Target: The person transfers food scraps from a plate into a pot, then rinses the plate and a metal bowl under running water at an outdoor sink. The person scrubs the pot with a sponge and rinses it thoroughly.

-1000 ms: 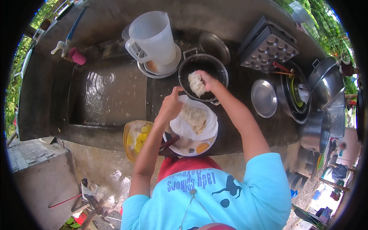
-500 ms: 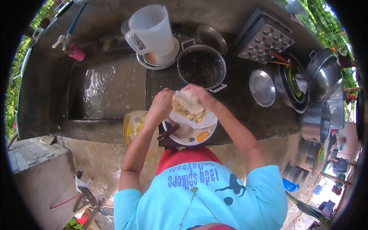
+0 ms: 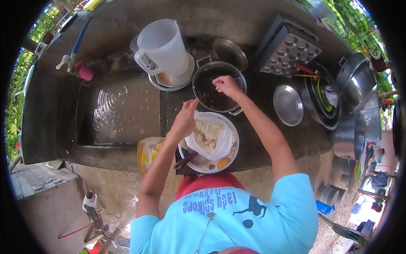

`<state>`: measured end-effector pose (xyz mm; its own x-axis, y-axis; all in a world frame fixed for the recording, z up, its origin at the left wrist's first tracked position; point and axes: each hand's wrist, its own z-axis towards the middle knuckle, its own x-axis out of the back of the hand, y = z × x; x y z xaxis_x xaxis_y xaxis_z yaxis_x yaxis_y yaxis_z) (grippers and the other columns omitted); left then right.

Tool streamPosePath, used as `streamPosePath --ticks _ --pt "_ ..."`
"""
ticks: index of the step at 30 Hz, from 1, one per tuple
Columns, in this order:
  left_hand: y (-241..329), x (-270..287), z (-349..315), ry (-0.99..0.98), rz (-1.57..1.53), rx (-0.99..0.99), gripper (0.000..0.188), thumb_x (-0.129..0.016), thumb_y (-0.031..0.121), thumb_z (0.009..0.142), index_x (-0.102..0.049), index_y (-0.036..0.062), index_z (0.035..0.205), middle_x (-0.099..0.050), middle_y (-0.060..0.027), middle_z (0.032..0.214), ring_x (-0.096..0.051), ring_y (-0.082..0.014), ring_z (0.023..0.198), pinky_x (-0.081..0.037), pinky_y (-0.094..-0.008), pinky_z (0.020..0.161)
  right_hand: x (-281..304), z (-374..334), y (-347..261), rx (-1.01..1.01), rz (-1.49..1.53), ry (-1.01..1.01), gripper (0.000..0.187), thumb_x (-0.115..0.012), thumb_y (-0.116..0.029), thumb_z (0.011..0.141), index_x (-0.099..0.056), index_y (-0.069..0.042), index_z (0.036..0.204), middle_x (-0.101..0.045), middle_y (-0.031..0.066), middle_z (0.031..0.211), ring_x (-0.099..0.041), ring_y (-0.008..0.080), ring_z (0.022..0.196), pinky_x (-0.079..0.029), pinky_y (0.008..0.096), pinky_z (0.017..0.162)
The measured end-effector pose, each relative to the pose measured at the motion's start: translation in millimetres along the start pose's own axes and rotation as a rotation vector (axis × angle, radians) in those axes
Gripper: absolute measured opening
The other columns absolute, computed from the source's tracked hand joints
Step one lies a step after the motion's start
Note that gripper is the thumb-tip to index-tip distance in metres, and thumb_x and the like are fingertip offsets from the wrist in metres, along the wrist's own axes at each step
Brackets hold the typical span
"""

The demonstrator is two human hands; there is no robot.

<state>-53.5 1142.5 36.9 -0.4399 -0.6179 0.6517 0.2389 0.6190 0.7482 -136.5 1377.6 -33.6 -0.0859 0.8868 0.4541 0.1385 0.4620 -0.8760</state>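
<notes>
From above the counter, a thin white plastic bag [image 3: 210, 136] of pale crumbly food lies open on a round plate [image 3: 230, 157] at the counter's near edge, its long axis running from the pot toward the person. The left hand [image 3: 185, 120] pinches the bag's upper left rim, wrist bent down. The right hand [image 3: 227, 86] reaches forward over the dark pot [image 3: 204, 80] just beyond the plate, fingers bunched narrowly; whether they hold anything, I cannot tell. A clear plastic jug [image 3: 163, 46] stands left of the pot.
</notes>
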Motion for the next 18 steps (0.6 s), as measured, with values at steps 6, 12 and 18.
streamPosePath --ticks 6,12,18 --pt "-28.2 -31.4 38.5 -0.1 0.087 0.087 0.07 -0.047 -0.012 0.065 -0.033 -0.0004 0.133 -0.037 -0.0215 0.134 -0.036 -0.0348 0.124 -0.031 -0.0378 0.104 -55.9 72.6 63.2 0.278 -0.967 -0.166 0.019 -0.05 -0.007 0.073 -0.065 0.001 0.082 -0.061 0.0226 0.093 -0.058 0.0345 0.092 -0.046 0.0414 0.083" --pt "-38.0 -34.6 46.2 -0.127 0.032 0.083 0.07 -0.053 -0.009 0.066 -0.034 -0.0003 0.133 -0.041 -0.0229 0.131 -0.04 -0.0355 0.122 -0.033 -0.0376 0.102 -33.5 35.9 43.8 0.271 -0.655 -0.747 0.026 -0.049 -0.011 0.072 -0.064 0.002 0.09 -0.059 0.0274 0.097 -0.057 0.0381 0.096 -0.047 0.0431 0.081" --pt "-30.6 -28.8 49.9 -0.135 -0.034 0.139 0.071 -0.055 -0.009 0.066 -0.035 -0.0007 0.133 -0.044 -0.0233 0.128 -0.042 -0.0363 0.119 -0.035 -0.0375 0.1 -35.6 18.6 60.5 -0.053 -0.87 -0.701 0.034 -0.046 -0.022 0.084 -0.061 -0.004 0.109 -0.057 0.0215 0.112 -0.054 0.04 0.104 -0.044 0.0442 0.091"
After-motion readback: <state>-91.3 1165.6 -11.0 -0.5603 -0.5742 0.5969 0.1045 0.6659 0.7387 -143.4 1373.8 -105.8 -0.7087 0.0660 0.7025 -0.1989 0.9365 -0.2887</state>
